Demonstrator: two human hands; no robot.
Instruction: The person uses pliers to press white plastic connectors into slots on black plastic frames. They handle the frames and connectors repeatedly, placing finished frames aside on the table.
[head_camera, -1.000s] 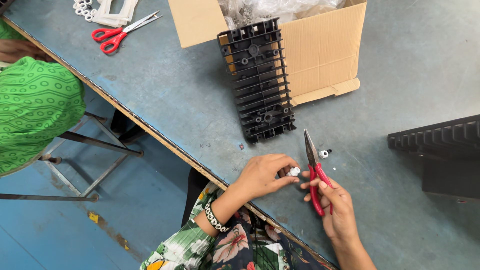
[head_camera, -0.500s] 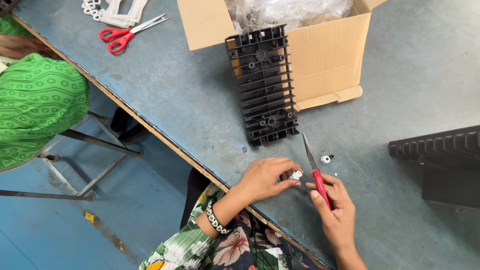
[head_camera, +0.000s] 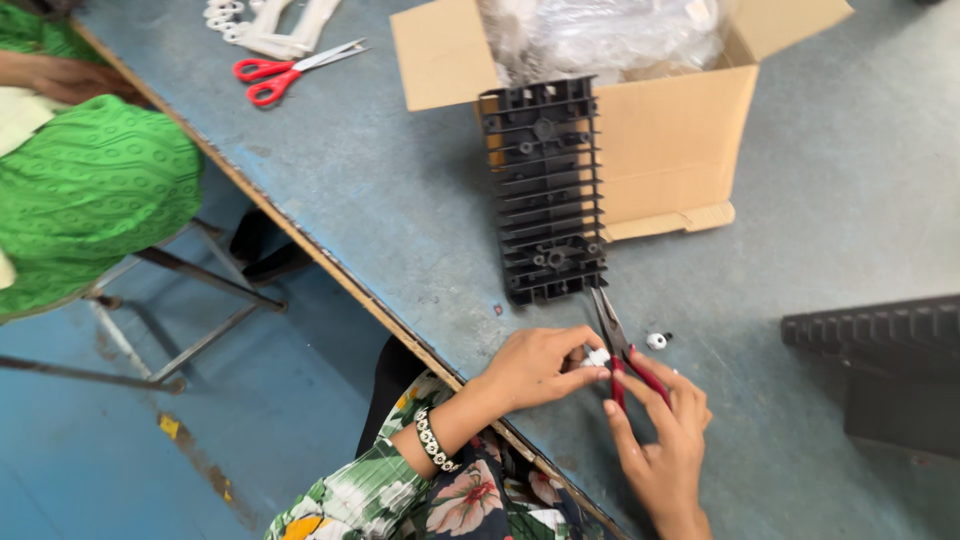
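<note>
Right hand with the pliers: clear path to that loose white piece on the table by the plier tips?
Probably yes. The loose white piece lies on bare table just beyond the right hand and pliers, with nothing between them.

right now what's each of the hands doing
left hand: closed, pinching a small white plastic part
right hand: closed around red-handled pliers
</note>
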